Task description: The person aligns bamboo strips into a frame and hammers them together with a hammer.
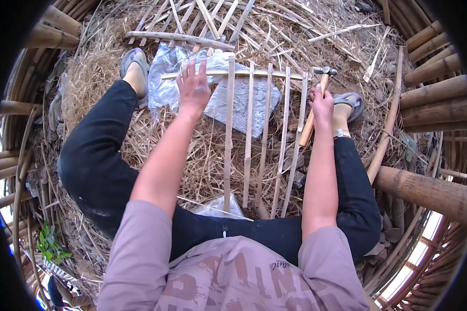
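Note:
My right hand point(321, 105) is wrapped round the wooden handle of a hammer point(306, 130), whose metal head points away from me beside my right foot. My left hand point(194, 89) is raised with its fingers apart, holding nothing, over the left part of a bamboo crosspiece point(279, 74). Several narrow bamboo slats point(248, 129) run from that crosspiece towards my lap, side by side with gaps between them. Under the crosspiece lies a grey stone slab point(254, 106). A clear plastic sheet point(162, 78) is spread on the straw left of the slab.
More bamboo strips point(207, 20) lie crossed at the far side, with a thicker stick point(179, 38) before them. Dry straw point(161, 140) covers the ground between my legs. Bamboo poles point(436, 106) wall both sides, and a thick pole point(425, 189) juts in by my right knee.

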The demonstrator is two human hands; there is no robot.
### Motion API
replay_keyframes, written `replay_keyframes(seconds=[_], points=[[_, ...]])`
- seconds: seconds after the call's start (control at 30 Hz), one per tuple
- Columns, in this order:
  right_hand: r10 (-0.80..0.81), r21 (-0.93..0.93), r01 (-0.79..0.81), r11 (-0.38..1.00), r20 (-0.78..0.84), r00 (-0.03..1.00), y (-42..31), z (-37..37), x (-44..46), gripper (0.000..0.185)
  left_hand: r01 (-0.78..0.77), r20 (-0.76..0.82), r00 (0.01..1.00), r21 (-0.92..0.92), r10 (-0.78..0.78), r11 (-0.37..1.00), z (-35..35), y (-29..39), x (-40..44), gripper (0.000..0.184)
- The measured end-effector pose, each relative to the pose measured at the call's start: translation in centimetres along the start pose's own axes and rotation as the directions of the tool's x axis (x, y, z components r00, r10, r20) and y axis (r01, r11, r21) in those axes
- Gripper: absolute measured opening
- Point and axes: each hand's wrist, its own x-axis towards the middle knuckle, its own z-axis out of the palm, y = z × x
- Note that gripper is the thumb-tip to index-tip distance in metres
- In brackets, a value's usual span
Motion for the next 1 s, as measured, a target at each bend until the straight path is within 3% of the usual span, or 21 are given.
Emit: replay_keyframes(seconds=[0.07, 0.13, 0.2, 0.23, 0.37, 0.53, 0.9, 1.0], points=[[0.009, 0.02, -0.008, 1.0, -0.017, 1.0, -1.8, 0.0, -0.4, 0.04, 0.341, 0.094, 0.94, -0.225, -0.328, 0.913, -1.6, 2.8, -1.3, 0.051], [0.002, 0.068, 0.0, 0.998, -0.037, 0.999, -3.4, 0.0, -1.0, 0.04, 0.552, 0.214, 0.834, -0.336, -0.509, 0.763, -2.4, 5.0, -3.3, 0.045], [-0.017, 0.088, 0.023, 0.996, -0.069, 0.997, -4.6, -0.2, -1.7, 0.039, 0.666, 0.423, 0.736, -0.311, -0.529, 0.678, -2.7, 6.3, -5.4, 0.043], [-0.026, 0.098, 0.033, 0.995, -0.081, 0.996, -4.9, -0.2, -1.7, 0.039, 0.672, 0.442, 0.721, -0.258, -0.533, 0.694, -2.8, 7.1, -6.5, 0.042], [-0.027, 0.222, 0.041, 0.974, -0.069, 0.997, -6.4, -0.4, -2.8, 0.038, 0.661, 0.441, 0.74, -0.338, -0.508, 0.67, -2.3, 9.1, -10.0, 0.039], [-0.035, 0.333, 0.054, 0.941, -0.063, 0.997, -7.3, -0.8, -2.7, 0.037, 0.538, 0.364, 0.839, -0.444, -0.404, 0.716, -2.6, 9.7, -11.6, 0.034], [-0.02, 0.385, 0.037, 0.922, -0.048, 0.999, -7.5, -0.4, -2.6, 0.035, 0.434, 0.298, 0.9, -0.533, -0.319, 0.726, -2.1, 9.7, -13.1, 0.041], [-0.02, 0.341, 0.038, 0.939, -0.056, 0.998, -7.1, -0.2, -2.5, 0.034, 0.479, 0.355, 0.875, -0.551, -0.328, 0.683, -2.7, 10.0, -12.6, 0.041]])
